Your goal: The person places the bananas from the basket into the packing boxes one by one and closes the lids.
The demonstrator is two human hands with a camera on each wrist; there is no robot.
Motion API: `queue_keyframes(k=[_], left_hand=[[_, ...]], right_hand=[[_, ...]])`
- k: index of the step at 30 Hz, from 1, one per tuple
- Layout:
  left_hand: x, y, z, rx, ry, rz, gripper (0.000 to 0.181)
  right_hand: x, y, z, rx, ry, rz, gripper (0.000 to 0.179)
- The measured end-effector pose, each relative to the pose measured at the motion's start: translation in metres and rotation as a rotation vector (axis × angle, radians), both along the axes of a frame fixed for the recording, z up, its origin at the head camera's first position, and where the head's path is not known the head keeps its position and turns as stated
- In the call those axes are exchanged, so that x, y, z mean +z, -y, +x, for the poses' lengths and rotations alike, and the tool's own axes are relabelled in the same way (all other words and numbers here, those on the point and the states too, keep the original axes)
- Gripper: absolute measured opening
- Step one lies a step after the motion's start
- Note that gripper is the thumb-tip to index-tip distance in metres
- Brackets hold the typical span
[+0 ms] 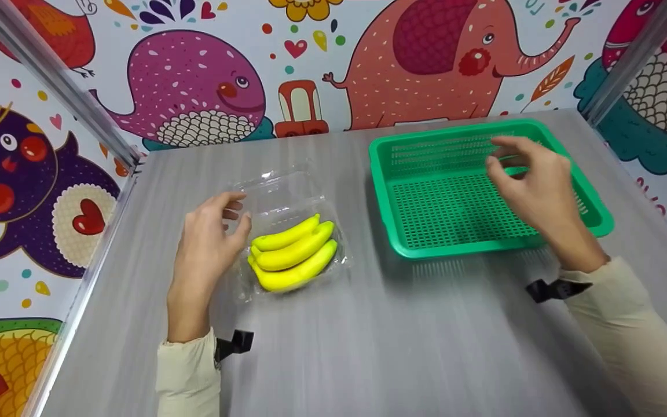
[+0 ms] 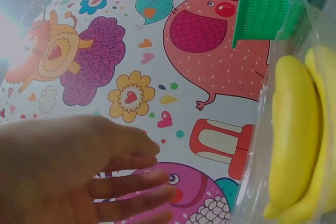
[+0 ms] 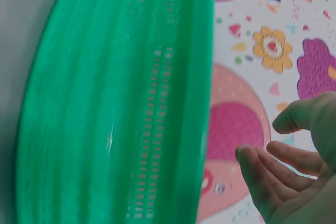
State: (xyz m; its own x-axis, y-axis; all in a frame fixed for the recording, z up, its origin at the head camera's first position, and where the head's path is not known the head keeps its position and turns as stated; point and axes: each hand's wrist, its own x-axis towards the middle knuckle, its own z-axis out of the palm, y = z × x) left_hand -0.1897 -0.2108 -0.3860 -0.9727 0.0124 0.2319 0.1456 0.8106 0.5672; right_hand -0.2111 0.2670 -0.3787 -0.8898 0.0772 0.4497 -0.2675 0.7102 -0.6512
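Three yellow bananas lie side by side in a clear plastic clamshell box whose lid is folded back toward the wall. Just left of the box, my left hand hovers with loosely bent fingers and nothing in its grasp. The bananas also show at the right of the left wrist view. Over the right part of a green plastic basket hangs my right hand, thumb and fingers apart and holding nothing. In the right wrist view that hand appears beyond the basket's side.
Box and basket stand on a grey wood-grain table, the basket to the right. A wall printed with cartoon animals rises behind the table, and another printed panel stands at the left. Metal posts frame the corners.
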Motion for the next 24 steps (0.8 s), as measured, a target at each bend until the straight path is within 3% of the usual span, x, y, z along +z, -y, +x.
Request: queue_keyframes(k=[12, 24], left_hand=[[-0.02, 0.02, -0.013, 0.137, 0.047, 0.11, 0.035], [-0.045, 0.043, -0.03, 0.186, 0.059, 0.201, 0.033]], right_hand=[[0.002, 0.084, -0.026, 0.193, 0.019, -0.079, 0.034], [-0.007, 0.145, -0.053, 0.285, 0.272, -0.135, 0.038]])
